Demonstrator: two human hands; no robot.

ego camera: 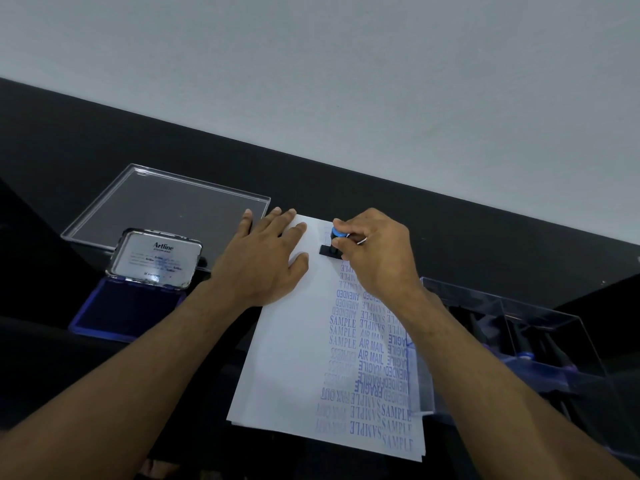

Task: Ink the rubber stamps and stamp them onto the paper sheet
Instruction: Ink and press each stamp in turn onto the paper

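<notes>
A white paper sheet [294, 358] lies on the black table, its right half covered with several blue stamped words. My right hand [377, 254] grips a rubber stamp [333, 244] with a blue knob and black base, set down on the sheet near its far edge. My left hand [266, 258] lies flat, fingers spread, pressing on the sheet's far left corner. An open ink pad [124, 310] with a dark blue surface and raised silver lid sits left of the sheet.
A clear plastic lid [166, 202] lies flat behind the ink pad. A clear plastic box [540, 341] holding more stamps stands right of the sheet. A pale wall rises behind the table's far edge.
</notes>
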